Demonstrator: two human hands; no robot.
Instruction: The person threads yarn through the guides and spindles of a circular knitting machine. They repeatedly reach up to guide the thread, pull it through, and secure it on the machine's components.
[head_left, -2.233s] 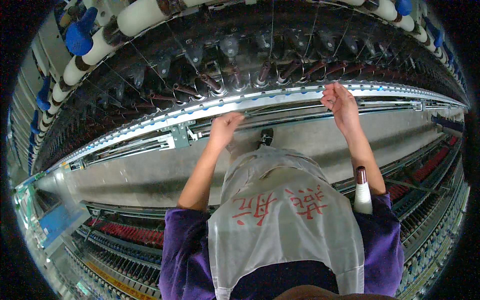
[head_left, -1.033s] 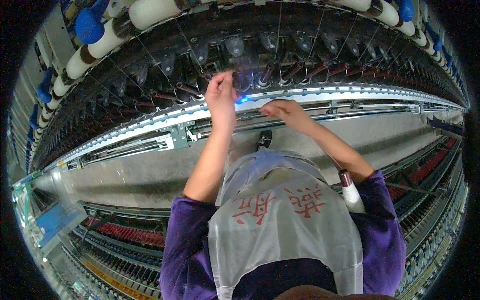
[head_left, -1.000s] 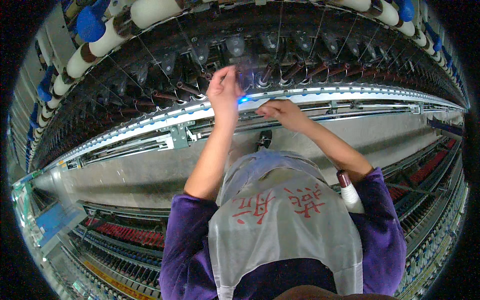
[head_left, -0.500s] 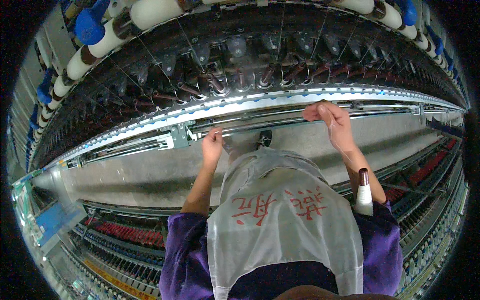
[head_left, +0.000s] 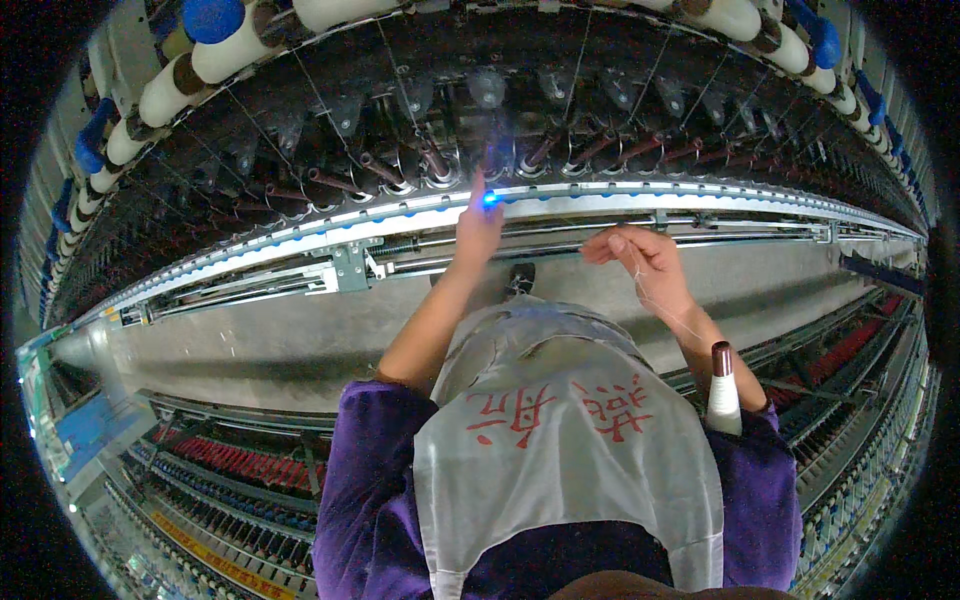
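My left hand [head_left: 479, 228] reaches over the white rail [head_left: 420, 212], index finger stretched toward a spindle in the row behind it. The other fingers are partly hidden and slightly blurred. A blue light [head_left: 489, 198] glows on the rail right beside this hand. To the right, my right hand [head_left: 645, 268] is raised in front of the rail, thumb and forefinger pinching a thin white thread [head_left: 655, 300]. The thread runs down along my forearm to a brown-tipped bobbin of white yarn [head_left: 724, 395] resting at my right sleeve.
Brown bobbin tubes [head_left: 380, 172] stand in a row behind the rail. White rollers with blue knobs [head_left: 213, 20] arch above them. Metal rods and a bracket [head_left: 352, 265] run below the rail. Behind me is another machine with red bobbins [head_left: 235, 465]; grey floor [head_left: 240, 350] lies between.
My left hand has moved up and right from the bracket to the rail and spindles. The blue light now shines there. My right hand has shifted slightly down and left, still with the thread.
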